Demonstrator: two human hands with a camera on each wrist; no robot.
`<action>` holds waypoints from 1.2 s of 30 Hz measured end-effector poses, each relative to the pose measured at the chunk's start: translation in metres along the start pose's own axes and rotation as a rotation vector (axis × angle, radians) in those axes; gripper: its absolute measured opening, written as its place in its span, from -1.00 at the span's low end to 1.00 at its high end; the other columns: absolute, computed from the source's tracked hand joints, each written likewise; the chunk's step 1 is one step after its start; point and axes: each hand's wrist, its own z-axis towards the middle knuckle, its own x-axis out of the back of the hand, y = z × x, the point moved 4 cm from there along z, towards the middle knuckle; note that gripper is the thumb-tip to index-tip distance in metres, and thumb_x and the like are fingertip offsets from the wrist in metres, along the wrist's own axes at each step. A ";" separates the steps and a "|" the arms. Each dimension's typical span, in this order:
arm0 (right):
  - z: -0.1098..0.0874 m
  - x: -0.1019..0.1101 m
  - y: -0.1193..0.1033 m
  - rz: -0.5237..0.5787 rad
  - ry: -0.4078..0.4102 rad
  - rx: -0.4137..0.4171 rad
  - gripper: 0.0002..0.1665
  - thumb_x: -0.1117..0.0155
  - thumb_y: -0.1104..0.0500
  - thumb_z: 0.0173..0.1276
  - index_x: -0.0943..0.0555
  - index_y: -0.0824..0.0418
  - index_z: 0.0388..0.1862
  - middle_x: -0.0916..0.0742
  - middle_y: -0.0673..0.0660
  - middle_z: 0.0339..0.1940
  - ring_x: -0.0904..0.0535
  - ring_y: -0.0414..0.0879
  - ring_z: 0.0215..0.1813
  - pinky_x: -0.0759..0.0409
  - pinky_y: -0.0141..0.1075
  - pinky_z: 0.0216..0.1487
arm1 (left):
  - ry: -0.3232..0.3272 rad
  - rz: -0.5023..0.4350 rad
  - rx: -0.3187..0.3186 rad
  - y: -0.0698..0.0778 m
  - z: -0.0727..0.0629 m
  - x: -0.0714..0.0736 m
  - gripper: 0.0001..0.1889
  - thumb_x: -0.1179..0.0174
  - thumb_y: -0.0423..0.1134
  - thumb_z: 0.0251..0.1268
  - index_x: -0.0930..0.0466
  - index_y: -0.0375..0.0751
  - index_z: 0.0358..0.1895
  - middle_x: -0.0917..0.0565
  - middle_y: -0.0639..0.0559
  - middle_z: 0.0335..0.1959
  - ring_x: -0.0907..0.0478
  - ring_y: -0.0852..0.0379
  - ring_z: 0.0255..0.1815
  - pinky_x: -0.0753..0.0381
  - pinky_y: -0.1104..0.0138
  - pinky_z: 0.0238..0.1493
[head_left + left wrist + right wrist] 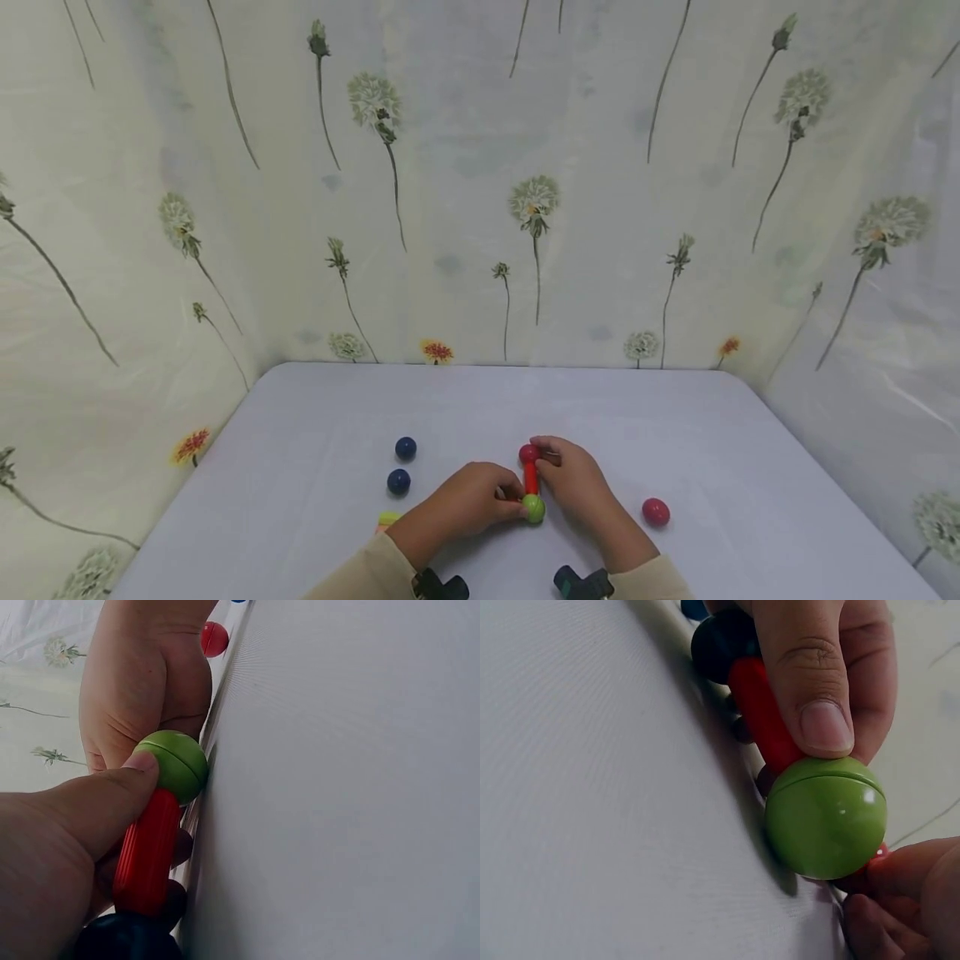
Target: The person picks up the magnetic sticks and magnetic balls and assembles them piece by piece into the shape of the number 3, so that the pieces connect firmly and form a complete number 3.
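Note:
A green ball point(533, 508) joins a red rod point(531, 478) that runs to a red ball point(528, 453) in the head view. My left hand point(480, 498) pinches the green ball, its thumb on the side. In the left wrist view another red rod point(148, 855) lies along that hand from the green ball point(172, 766) to a dark ball point(127, 937); the right wrist view shows the dark ball point(726, 646) too, hidden in the head view. My right hand point(576, 479) grips the red ball at the far end, fingertips against it.
Two dark blue balls, one farther point(406, 448) and one nearer point(399, 482), lie left of the hands. A loose red ball point(656, 512) sits on the right. Yellow-green and orange pieces point(388, 518) are partly behind my left forearm. Floral cloth point(465, 208) borders the white table point(337, 400).

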 end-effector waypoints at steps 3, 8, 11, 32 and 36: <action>-0.003 0.005 -0.002 -0.014 0.024 -0.003 -0.55 -0.29 0.20 0.51 -0.62 0.09 0.35 -0.73 0.15 0.28 -0.65 0.14 0.34 -0.63 0.06 0.27 | 0.000 -0.003 0.006 -0.001 0.002 -0.001 -0.86 -0.53 -0.04 0.24 -0.82 0.08 -0.22 -0.67 0.35 -0.43 -0.50 0.33 -0.35 -0.52 0.37 -0.23; -0.013 0.015 -0.004 -0.025 0.083 -0.002 -0.60 -0.32 0.12 0.48 -0.66 0.07 0.27 -0.77 0.09 0.19 -0.66 0.11 0.30 -0.66 0.07 0.24 | 0.002 -0.023 0.040 -0.006 0.001 -0.006 -0.85 -0.55 -0.03 0.21 -0.84 0.08 -0.23 -0.67 0.34 -0.45 -0.50 0.30 -0.36 -0.52 0.37 -0.24; -0.019 0.023 -0.006 -0.048 0.103 0.019 -0.63 -0.35 0.10 0.47 -0.68 0.07 0.22 -0.79 0.05 0.14 -0.68 0.08 0.27 -0.67 0.04 0.24 | 0.001 -0.044 0.053 -0.008 -0.001 -0.008 -0.84 -0.56 -0.02 0.19 -0.84 0.10 -0.22 -0.67 0.34 -0.45 -0.52 0.29 -0.36 -0.54 0.37 -0.25; -0.058 0.072 0.003 -0.242 0.084 0.068 -0.70 -0.39 0.10 0.46 -0.72 0.04 0.14 -0.75 0.00 0.06 -0.69 -0.09 0.12 -0.73 -0.06 0.13 | -0.123 0.049 0.114 -0.020 -0.012 0.020 -0.87 -0.52 -0.11 0.24 -0.78 0.17 -0.18 -0.64 0.28 -0.30 -0.53 0.22 -0.21 -0.61 0.31 -0.08; -0.067 0.081 0.009 -0.254 0.090 0.093 -0.70 -0.39 0.11 0.46 -0.72 0.06 0.13 -0.75 -0.01 0.07 -0.68 -0.10 0.12 -0.73 -0.08 0.13 | -0.122 0.058 0.126 -0.023 -0.012 0.022 -0.87 -0.52 -0.08 0.24 -0.79 0.19 -0.20 -0.64 0.29 -0.28 -0.51 0.21 -0.17 -0.61 0.27 -0.04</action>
